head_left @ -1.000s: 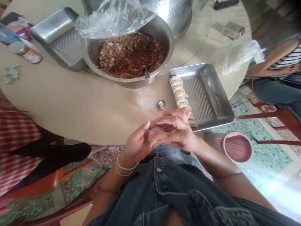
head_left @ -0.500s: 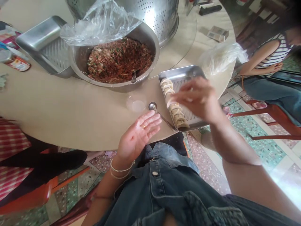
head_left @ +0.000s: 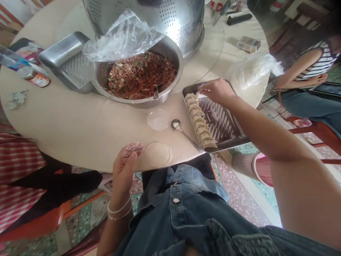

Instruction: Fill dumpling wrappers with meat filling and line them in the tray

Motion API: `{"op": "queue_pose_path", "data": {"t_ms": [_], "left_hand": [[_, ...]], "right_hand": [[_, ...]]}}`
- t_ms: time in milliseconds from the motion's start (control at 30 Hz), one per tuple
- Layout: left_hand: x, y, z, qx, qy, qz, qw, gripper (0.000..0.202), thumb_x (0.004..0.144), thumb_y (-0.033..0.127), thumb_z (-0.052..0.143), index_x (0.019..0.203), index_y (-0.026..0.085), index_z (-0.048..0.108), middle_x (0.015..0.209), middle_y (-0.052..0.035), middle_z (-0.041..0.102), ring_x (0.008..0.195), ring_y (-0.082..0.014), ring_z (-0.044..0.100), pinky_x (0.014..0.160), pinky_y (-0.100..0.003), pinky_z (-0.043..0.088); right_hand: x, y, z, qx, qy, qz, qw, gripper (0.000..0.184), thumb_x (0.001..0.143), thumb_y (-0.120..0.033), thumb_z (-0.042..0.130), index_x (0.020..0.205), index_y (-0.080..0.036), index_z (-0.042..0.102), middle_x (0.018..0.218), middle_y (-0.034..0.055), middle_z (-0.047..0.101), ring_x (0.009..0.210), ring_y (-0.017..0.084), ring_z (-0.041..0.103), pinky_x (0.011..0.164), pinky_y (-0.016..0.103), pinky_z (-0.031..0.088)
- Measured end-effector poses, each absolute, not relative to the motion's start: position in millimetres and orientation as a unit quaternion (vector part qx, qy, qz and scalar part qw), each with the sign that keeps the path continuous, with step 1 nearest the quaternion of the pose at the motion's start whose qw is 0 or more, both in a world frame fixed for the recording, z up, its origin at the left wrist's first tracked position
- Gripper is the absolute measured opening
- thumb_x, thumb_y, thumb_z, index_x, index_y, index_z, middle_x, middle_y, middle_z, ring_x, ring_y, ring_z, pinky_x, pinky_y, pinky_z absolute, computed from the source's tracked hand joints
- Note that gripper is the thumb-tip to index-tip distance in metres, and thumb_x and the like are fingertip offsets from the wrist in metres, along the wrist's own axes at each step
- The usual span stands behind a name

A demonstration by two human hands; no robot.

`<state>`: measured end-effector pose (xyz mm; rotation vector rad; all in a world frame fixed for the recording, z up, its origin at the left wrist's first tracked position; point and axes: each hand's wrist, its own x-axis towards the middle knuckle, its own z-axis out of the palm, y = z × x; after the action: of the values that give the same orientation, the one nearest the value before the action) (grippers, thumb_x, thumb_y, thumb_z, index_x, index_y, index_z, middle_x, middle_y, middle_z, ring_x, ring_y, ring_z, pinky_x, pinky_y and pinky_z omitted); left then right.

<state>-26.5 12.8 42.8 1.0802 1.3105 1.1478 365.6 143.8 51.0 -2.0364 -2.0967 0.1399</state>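
- A person's right hand [head_left: 217, 90] reaches over a metal tray [head_left: 226, 122] just to the right of the steel bowl of filling [head_left: 141, 74], fingers drawn together on the end dumpling [head_left: 192, 95].
- That dumpling sits at the end of the row of dumplings [head_left: 200, 122] nearest the bowl; the row runs along the tray's bowl-side wall, away from the bowl towards the table edge.
- The left hand [head_left: 125, 165] is at the table edge, in front of the bowl and slightly left, fingers curled close together. Their tips touch the left rim of a stack of round wrappers [head_left: 158, 154]; whether they pinch a wrapper cannot be told, as the fingertips are blurred.
- The wrappers lie flat in front of the bowl, at the table edge.
- Between the bowl and the wrappers stands a small clear cup [head_left: 158, 120]; a metal spoon [head_left: 183, 134] lies just beside it, between cup and tray.
- A perforated colander [head_left: 160, 17] rises behind the bowl, and clear plastic film [head_left: 122, 37] drapes over the bowl's far rim.
- A second tray [head_left: 66, 60] rests against the bowl's left side.
- Well to the right of the bowl, beyond the table, another person [head_left: 309, 67] in a striped top sits.
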Motion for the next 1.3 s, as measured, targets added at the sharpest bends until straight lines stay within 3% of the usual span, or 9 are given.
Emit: {"op": "queue_pose_path", "data": {"t_ms": [200, 400, 467, 600, 833, 967, 1100, 1200, 1300], "left_hand": [[-30.8, 15.1, 27.5, 0.609, 0.569, 0.386, 0.396, 0.033, 0.086, 0.036, 0.062, 0.114, 0.019, 0.065, 0.116, -0.0095, 0.068, 0.109, -0.0223, 0.064, 0.101, -0.040, 0.049], [-29.6, 18.5, 19.8, 0.797, 0.506, 0.251, 0.211, 0.033, 0.087, 0.033, 0.061, 0.116, 0.017, 0.065, 0.115, -0.0128, 0.063, 0.113, -0.0254, 0.056, 0.100, -0.045, 0.049], [-29.3, 19.2, 18.7, 0.816, 0.489, 0.243, 0.190, 0.029, 0.088, 0.031, 0.060, 0.113, 0.018, 0.066, 0.114, -0.0120, 0.062, 0.112, -0.0249, 0.055, 0.098, -0.044, 0.049], [-28.3, 21.8, 16.6, 0.821, 0.489, 0.249, 0.157, 0.023, 0.088, 0.028, 0.061, 0.108, 0.019, 0.068, 0.108, -0.0101, 0.063, 0.107, -0.0238, 0.056, 0.096, -0.043, 0.050], [-25.6, 21.4, 14.6, 0.814, 0.481, 0.280, 0.167, 0.014, 0.088, 0.025, 0.061, 0.096, 0.018, 0.070, 0.100, -0.0090, 0.064, 0.100, -0.0219, 0.056, 0.093, -0.041, 0.051], [-23.9, 16.7, 14.6, 0.804, 0.478, 0.305, 0.178, 0.011, 0.089, 0.022, 0.059, 0.092, 0.020, 0.069, 0.101, -0.0079, 0.065, 0.101, -0.0203, 0.059, 0.092, -0.039, 0.053], [-24.7, 16.2, 15.2, 0.803, 0.456, 0.324, 0.206, 0.028, 0.086, 0.026, 0.064, 0.113, 0.019, 0.064, 0.108, -0.0094, 0.069, 0.104, -0.0204, 0.064, 0.091, -0.038, 0.057], [-27.5, 18.7, 15.9, 0.822, 0.380, 0.349, 0.241, 0.035, 0.084, 0.024, 0.067, 0.118, 0.019, 0.064, 0.119, -0.0117, 0.069, 0.117, -0.0233, 0.062, 0.098, -0.042, 0.055], [-30.0, 19.2, 19.4, 0.820, 0.308, 0.361, 0.319, 0.028, 0.084, 0.016, 0.066, 0.111, 0.021, 0.070, 0.119, -0.0091, 0.071, 0.115, -0.0195, 0.065, 0.098, -0.034, 0.055]], "right_hand": [[377.5, 148.6, 48.6, -0.663, -0.740, 0.047, 0.103, 0.021, 0.087, -0.032, 0.056, 0.098, -0.026, 0.073, 0.104, 0.0039, 0.074, 0.092, 0.025, 0.067, 0.079, 0.039, 0.051], [316.5, 81.6, 100.8, -0.587, -0.768, 0.006, 0.256, 0.029, 0.088, -0.033, 0.061, 0.114, -0.023, 0.069, 0.106, 0.0057, 0.072, 0.094, 0.021, 0.067, 0.084, 0.037, 0.053], [276.0, 42.9, 111.4, -0.487, -0.813, 0.061, 0.313, 0.024, 0.090, -0.027, 0.059, 0.113, -0.024, 0.067, 0.106, 0.0023, 0.071, 0.097, 0.017, 0.066, 0.086, 0.033, 0.055], [201.8, -5.9, 80.5, -0.419, -0.847, 0.214, 0.249, 0.032, 0.093, -0.030, 0.054, 0.122, -0.019, 0.061, 0.113, 0.0075, 0.067, 0.103, 0.019, 0.063, 0.087, 0.035, 0.056], [169.0, 5.1, 14.8, -0.549, -0.772, 0.202, 0.247, 0.035, 0.089, -0.032, 0.058, 0.122, -0.020, 0.062, 0.113, 0.0129, 0.062, 0.108, 0.027, 0.057, 0.092, 0.049, 0.051], [171.7, 8.8, 23.6, -0.543, -0.771, 0.190, 0.273, 0.022, 0.089, -0.029, 0.060, 0.107, -0.020, 0.068, 0.104, 0.0109, 0.065, 0.099, 0.025, 0.059, 0.088, 0.045, 0.051], [169.5, 6.5, 39.7, -0.501, -0.786, 0.194, 0.306, 0.011, 0.089, -0.025, 0.060, 0.092, -0.021, 0.070, 0.093, 0.0056, 0.068, 0.088, 0.017, 0.061, 0.079, 0.034, 0.051], [169.4, 1.0, 55.7, -0.436, -0.815, 0.204, 0.322, 0.009, 0.088, -0.021, 0.062, 0.094, -0.023, 0.068, 0.089, 0.0018, 0.069, 0.086, 0.015, 0.063, 0.073, 0.031, 0.049], [180.5, -1.2, 77.2, -0.405, -0.823, 0.213, 0.336, 0.016, 0.087, -0.020, 0.063, 0.102, -0.024, 0.066, 0.094, 0.0013, 0.069, 0.089, 0.015, 0.063, 0.077, 0.033, 0.050]]}}
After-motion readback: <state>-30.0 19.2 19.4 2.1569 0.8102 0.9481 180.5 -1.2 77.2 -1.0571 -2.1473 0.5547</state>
